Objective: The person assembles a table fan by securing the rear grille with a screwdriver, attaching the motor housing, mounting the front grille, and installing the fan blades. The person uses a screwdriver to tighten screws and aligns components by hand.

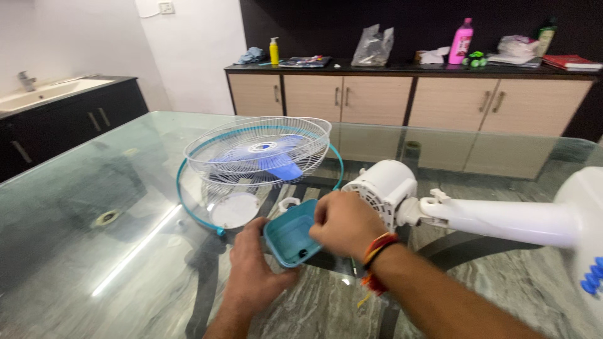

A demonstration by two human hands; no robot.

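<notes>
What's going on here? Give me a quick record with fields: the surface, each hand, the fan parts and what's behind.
Surface: glass table top over marbled stone
Left hand: left hand cups the teal plastic cover from below
Right hand: right hand pinches the cover's upper rim; threads tied at the wrist
Fan body: white motor housing on a white stand neck, lying on its side
Fan cage: white wire guards with a blue blade between, teal ring around
Behind: beige cabinets with bottles and bags on top; sink at left
</notes>
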